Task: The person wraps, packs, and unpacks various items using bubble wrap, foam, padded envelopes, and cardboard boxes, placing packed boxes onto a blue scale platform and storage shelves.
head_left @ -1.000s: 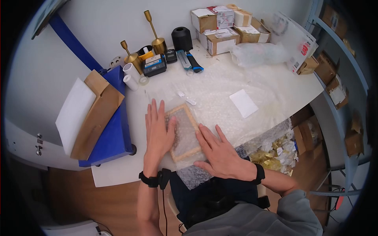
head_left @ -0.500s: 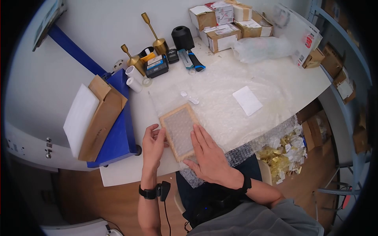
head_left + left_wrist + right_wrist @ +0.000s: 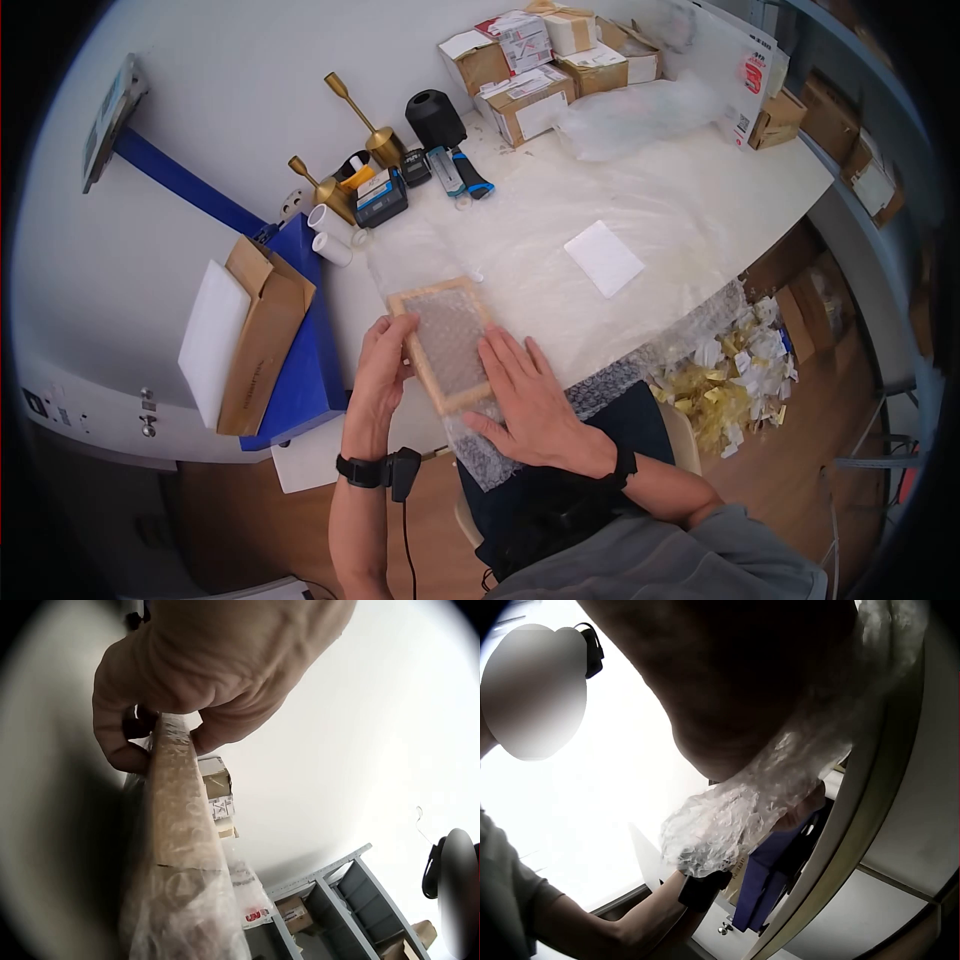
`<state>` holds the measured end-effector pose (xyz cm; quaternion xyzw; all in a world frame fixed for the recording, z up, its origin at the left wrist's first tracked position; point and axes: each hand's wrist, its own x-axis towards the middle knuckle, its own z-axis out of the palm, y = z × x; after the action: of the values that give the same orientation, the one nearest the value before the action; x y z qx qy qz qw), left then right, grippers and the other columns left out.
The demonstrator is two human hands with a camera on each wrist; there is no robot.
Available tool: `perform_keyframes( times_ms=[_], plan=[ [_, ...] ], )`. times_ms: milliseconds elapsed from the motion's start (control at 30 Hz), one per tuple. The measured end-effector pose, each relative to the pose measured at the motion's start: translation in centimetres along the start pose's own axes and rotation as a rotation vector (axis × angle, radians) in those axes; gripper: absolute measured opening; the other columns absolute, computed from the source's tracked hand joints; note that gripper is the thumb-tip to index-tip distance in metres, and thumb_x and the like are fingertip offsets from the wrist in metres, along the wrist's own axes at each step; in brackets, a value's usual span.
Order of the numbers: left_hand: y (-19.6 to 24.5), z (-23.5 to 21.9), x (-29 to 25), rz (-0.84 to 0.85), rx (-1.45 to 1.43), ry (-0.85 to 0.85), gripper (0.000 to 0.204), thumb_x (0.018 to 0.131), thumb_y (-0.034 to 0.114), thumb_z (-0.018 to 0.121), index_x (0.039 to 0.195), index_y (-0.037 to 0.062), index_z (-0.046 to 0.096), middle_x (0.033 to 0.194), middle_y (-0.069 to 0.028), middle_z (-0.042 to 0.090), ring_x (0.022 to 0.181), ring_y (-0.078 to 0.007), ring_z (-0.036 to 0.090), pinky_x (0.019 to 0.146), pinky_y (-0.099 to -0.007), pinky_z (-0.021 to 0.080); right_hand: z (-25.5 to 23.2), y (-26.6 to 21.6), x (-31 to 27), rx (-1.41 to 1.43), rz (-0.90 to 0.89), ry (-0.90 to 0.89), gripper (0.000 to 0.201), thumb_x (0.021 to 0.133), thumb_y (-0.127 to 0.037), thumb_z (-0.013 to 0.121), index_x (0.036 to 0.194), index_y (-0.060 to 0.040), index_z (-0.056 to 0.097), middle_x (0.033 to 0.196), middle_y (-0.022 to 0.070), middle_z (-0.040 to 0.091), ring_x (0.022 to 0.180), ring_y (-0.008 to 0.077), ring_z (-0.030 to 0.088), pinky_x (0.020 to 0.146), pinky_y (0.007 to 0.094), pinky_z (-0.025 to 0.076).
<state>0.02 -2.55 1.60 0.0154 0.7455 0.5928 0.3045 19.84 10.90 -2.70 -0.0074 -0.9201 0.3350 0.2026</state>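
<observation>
A light wooden picture frame (image 3: 447, 345), covered by bubble wrap (image 3: 540, 290), lies near the table's front edge. My left hand (image 3: 378, 365) pinches its left side, the thumb on top. In the left wrist view, the thumb and fingers of the left hand (image 3: 217, 664) grip opposite faces of the wrapped frame (image 3: 180, 802). My right hand (image 3: 535, 405) rests with fingers extended along the frame's right side. Crumpled bubble wrap (image 3: 727, 825) shows below the dark right hand (image 3: 757, 690) in the right wrist view; its fingers are hidden there.
A white card (image 3: 604, 258) lies to the right on the wrap. Gold candlesticks (image 3: 383, 148), a cutter (image 3: 472, 176) and several cardboard boxes (image 3: 525, 105) stand along the back. A blue scale (image 3: 305, 350) holds a cardboard box (image 3: 265, 350) at left. Scraps (image 3: 730, 375) lie below the table's right side.
My left hand lifted off the frame's top, moved to its left side, and now pinches that edge. The right hand stays along the right side. The head view has shifted slightly.
</observation>
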Motion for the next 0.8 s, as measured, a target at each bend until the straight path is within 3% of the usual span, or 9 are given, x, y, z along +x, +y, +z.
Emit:
perform_keyframes(
  times_ms=[133,300,333,400,433,533,600,633,800],
  plan=[
    [2.8,3.7,-0.6,0.121,-0.021,0.004,0.039,0.094,0.03,0.073,0.114,0.0007,0.057,0.096,-0.0086,0.065,0.079,-0.0151,0.068,0.062,-0.0296,0.058,-1.0,0.8,0.2,-0.015,0.03,0.018,0.085,0.105,-0.052,0.051,0.151,0.0177,0.035,0.157,0.037,0.037,0.149,0.0467,0.036,0.122,0.0572,0.027],
    [4.8,8.9,0.4,0.228,0.179,0.053,0.038,0.089,0.027,0.077,0.102,0.0014,0.052,0.088,-0.0095,0.062,0.066,-0.017,0.066,0.051,-0.0327,0.058,-3.1,3.7,-0.3,0.537,0.162,-0.051,0.074,0.112,-0.048,0.039,0.153,0.0144,0.036,0.155,0.0337,0.043,0.147,0.0423,0.041,0.122,0.0475,0.03],
    [5.0,9.5,0.8,0.261,0.222,0.057,0.039,0.087,0.026,0.078,0.098,0.002,0.05,0.086,-0.01,0.061,0.063,-0.0178,0.066,0.048,-0.0344,0.057,-3.8,4.1,-0.5,0.536,0.166,-0.048,0.074,0.112,-0.048,0.039,0.153,0.0144,0.036,0.155,0.0337,0.043,0.147,0.0423,0.041,0.122,0.0475,0.03],
    [5.1,10.2,1.2,0.277,0.243,0.053,0.039,0.085,0.025,0.078,0.095,0.0026,0.047,0.085,-0.0109,0.061,0.061,-0.0188,0.065,0.044,-0.0352,0.055,-5.4,4.6,-0.5,0.914,0.333,-0.136,0.077,0.114,-0.052,0.03,0.156,0.0127,0.033,0.158,0.0301,0.043,0.151,0.0379,0.038,0.124,0.0432,0.029],
    [5.0,10.2,1.2,0.278,0.249,0.063,0.039,0.084,0.025,0.078,0.095,0.0024,0.048,0.085,-0.0107,0.061,0.062,-0.0186,0.065,0.045,-0.0348,0.055,-5.6,5.0,-0.3,0.915,0.336,-0.129,0.077,0.114,-0.052,0.03,0.156,0.0127,0.033,0.158,0.0301,0.043,0.151,0.0379,0.038,0.124,0.0432,0.029],
    [4.8,9.7,1.0,0.275,0.25,0.073,0.039,0.084,0.026,0.078,0.096,0.0016,0.05,0.085,-0.0102,0.061,0.064,-0.0181,0.065,0.047,-0.0335,0.055,-5.4,6.4,1.0,1.008,0.384,0.028,0.084,0.113,-0.058,0.023,0.161,0.0104,0.024,0.166,0.0265,0.032,0.157,0.0329,0.028,0.127,0.0425,0.023],
    [4.7,9.4,0.8,0.276,0.233,0.078,0.039,0.084,0.026,0.078,0.097,0.0012,0.051,0.086,-0.0099,0.061,0.064,-0.0178,0.066,0.049,-0.0326,0.056,-5.3,6.8,3.2,1.316,0.343,0.091,0.087,0.111,-0.062,0.02,0.165,0.0061,0.013,0.173,0.0213,0.016,0.162,0.0302,0.014,0.131,0.0433,0.014],
    [4.6,9.2,0.6,0.272,0.233,0.088,0.039,0.085,0.027,0.078,0.099,0.0006,0.052,0.087,-0.0094,0.061,0.066,-0.0171,0.065,0.051,-0.032,0.055,-5.0,6.8,4.4,1.315,0.343,0.098,0.087,0.111,-0.062,0.02,0.165,0.0061,0.013,0.173,0.0213,0.016,0.162,0.0302,0.014,0.131,0.0433,0.014],
    [4.0,8.4,0.7,0.292,0.22,0.11,0.04,0.087,0.027,0.078,0.104,-0.0008,0.054,0.09,-0.0081,0.061,0.071,-0.0152,0.064,0.055,-0.0312,0.054,-1.9,6.9,10.0,1.497,0.59,-0.17,0.101,0.105,-0.072,0.028,0.165,0.0068,0.006,0.175,0.0232,0.006,0.163,0.0296,0.005,0.131,0.0428,0.008]
  ],
)
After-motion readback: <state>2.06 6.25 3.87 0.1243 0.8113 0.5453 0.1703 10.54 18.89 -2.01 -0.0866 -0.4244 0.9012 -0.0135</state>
